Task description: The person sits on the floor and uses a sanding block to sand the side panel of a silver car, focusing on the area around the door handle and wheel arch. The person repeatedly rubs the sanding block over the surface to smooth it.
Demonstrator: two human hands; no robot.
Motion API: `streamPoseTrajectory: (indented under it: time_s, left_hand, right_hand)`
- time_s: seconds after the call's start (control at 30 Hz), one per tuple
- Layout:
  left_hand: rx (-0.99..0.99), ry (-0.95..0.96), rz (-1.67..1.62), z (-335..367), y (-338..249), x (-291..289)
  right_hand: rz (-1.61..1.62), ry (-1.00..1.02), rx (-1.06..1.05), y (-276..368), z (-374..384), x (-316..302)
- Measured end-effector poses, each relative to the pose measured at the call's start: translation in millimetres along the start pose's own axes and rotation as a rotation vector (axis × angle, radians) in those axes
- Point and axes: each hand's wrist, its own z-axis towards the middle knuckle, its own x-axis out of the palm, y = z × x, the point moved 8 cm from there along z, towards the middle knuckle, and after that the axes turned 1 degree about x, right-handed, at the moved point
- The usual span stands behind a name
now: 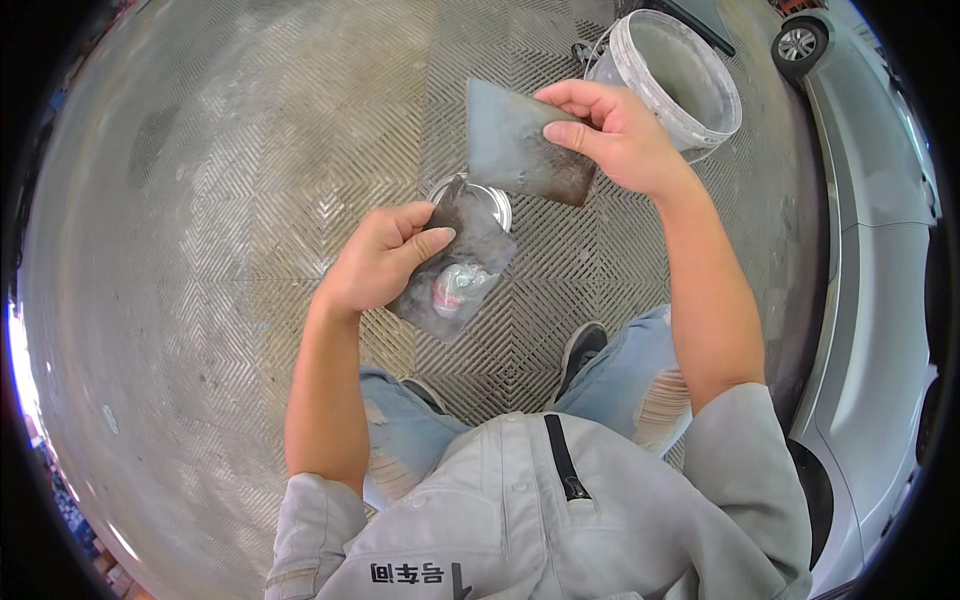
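Note:
My left hand (pixel 380 260) pinches a dark, smeared flat spreader (pixel 478 232) at its edge, thumb on top. A lump of pale grey putty-like paste (pixel 462 288) with a pinkish-red streak lies on its lower half. Up and to the right, my right hand (pixel 625 140) grips a second flat spreader (pixel 515 140), grey-blue at its left end and brownish by the fingers. This one is held apart from the left spreader and slightly above it. Partly hidden under both is a round tin (pixel 502 203) with a shiny metal rim.
A whitish, stained bucket (pixel 640 85) with a wire handle stands on the floor beyond my right hand. Ribbed grey tiles (pixel 330 200) cover the floor. Along the right side runs a silver car (pixel 880 300). My bent knees (pixel 640 390) are close below the hands.

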Motion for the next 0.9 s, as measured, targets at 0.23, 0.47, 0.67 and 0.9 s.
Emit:
streamPoseTrajectory:
  time_s: [0.23, 0.47, 0.67, 0.9]
  left_hand:
    - [0.001, 0.012, 0.114, 2, -7, 3]
    - [0.010, -0.034, 0.141, 3, -4, -3]
    - [0.006, -0.053, 0.130, 3, 4, -8]
    - [0.004, -0.085, -0.014, 2, 11, -11]
  right_hand:
    - [-0.163, 0.059, -0.022, 3, 1, 10]
    - [-0.346, 0.066, -0.070, 8, -3, 11]
    - [-0.340, 0.100, -0.038, 9, -3, 12]
    - [0.031, -0.003, 0.023, 1, -6, -11]
